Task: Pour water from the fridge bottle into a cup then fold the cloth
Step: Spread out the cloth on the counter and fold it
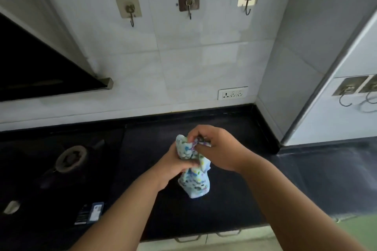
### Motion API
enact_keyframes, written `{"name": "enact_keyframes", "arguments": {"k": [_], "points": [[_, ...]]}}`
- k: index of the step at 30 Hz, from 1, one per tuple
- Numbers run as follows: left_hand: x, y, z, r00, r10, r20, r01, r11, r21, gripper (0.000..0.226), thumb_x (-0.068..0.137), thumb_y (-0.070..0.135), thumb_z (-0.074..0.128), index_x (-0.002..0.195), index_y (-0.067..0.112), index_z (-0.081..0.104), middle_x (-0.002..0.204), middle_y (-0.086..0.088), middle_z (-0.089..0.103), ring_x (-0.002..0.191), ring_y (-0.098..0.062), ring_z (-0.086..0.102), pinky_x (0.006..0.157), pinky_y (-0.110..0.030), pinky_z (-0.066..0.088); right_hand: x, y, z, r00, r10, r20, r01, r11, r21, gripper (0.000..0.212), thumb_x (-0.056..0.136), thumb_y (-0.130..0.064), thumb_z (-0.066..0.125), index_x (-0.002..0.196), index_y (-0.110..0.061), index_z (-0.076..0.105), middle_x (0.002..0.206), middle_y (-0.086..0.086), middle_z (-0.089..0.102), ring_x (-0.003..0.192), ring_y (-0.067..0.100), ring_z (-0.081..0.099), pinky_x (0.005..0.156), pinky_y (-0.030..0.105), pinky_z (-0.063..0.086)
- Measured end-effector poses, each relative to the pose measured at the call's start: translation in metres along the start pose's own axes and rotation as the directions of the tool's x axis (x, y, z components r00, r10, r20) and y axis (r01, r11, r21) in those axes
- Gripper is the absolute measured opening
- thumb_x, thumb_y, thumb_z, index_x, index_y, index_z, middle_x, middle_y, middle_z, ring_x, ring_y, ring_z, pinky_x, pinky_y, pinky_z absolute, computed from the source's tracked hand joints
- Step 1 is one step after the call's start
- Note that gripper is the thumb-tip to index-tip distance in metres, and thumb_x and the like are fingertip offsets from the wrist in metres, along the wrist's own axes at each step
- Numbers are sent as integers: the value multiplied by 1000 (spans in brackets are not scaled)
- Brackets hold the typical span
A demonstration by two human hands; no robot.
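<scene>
A light blue cloth (194,182) with a small coloured print hangs bunched above the black counter (234,195). My left hand (173,164) grips its middle in a fist from the left. My right hand (219,147) pinches the upper end of the cloth from the right. The lower part of the cloth dangles below both hands. No bottle or cup is in view.
A black gas stove with a round burner (71,158) sits left of the hands. Three wall hooks (188,4) and a socket plate (232,93) are on the tiled wall behind. A grey panel (326,87) rises at the right. Drawer handles (186,238) show below the counter edge.
</scene>
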State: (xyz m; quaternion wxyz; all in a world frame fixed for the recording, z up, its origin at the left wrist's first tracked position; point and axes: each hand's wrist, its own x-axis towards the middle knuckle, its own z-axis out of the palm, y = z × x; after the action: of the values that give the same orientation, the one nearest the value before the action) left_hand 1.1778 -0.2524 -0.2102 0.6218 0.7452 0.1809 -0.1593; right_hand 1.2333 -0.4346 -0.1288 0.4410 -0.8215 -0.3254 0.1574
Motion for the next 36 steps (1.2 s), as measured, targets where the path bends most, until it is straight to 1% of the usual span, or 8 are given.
{"name": "enact_keyframes", "arguments": {"k": [3,7,11,14,16,22,27,36], "points": [[-29,39,-2,992,120,-29,-118,992,40,31,90,25,80,120,28,73,113,9,79,109,-7,73,102,-34,54,-4,-28,-30,990,-118,-83,120,992,24,35,92,-4,66,113,-32,72,116,-19,70,111,-2,64,93,18,54],[-57,91,-2,956,223,-193,-246,963,-109,25,97,43,70,121,35,73,114,11,79,110,-10,74,103,-40,55,0,-33,-50,876,83,-475,-77,996,32,74,86,-61,73,148,-32,47,150,-11,47,138,10,44,116,33,38],[-74,139,-2,963,144,-226,-219,908,-357,26,104,35,59,124,23,71,115,-2,80,106,-19,75,90,-38,58,-15,-31,-51,833,546,-95,-452,768,454,110,60,-101,47,131,-19,67,123,-5,73,110,19,70,107,45,50],[-81,154,0,974,66,-216,-159,880,-447,26,100,31,63,117,15,73,103,-9,81,94,-22,77,74,-34,58,-25,-33,-45,856,474,206,-510,711,484,94,71,-93,49,114,-14,77,106,0,81,104,19,76,103,39,52],[-85,155,2,986,74,-152,-137,876,-462,29,98,22,61,123,10,71,110,-13,80,99,-27,77,80,-38,60,-25,-36,-40,878,425,221,-476,717,510,77,83,-80,57,118,-14,75,109,2,80,105,19,76,103,39,54],[-81,152,-9,970,215,-113,-238,932,-272,49,95,-9,58,137,16,57,127,-12,73,115,-29,72,101,-44,58,-13,-39,-45,948,319,7,-283,830,480,25,103,-37,62,117,-19,74,108,-4,80,101,14,77,98,37,56],[-77,151,-23,951,242,-194,-252,967,-28,62,99,20,70,151,38,43,131,8,69,119,-15,68,107,-44,54,-7,-45,-58,933,309,-184,-208,882,423,20,99,-38,67,111,-23,74,101,-6,81,91,13,79,90,44,63],[-78,151,-39,934,235,-269,-292,936,-197,40,101,39,66,140,40,56,124,7,76,112,-14,73,104,-45,55,5,-58,-81,883,250,-398,-29,875,484,13,102,-34,64,106,-23,68,100,4,78,87,20,78,81,45,65]]}}
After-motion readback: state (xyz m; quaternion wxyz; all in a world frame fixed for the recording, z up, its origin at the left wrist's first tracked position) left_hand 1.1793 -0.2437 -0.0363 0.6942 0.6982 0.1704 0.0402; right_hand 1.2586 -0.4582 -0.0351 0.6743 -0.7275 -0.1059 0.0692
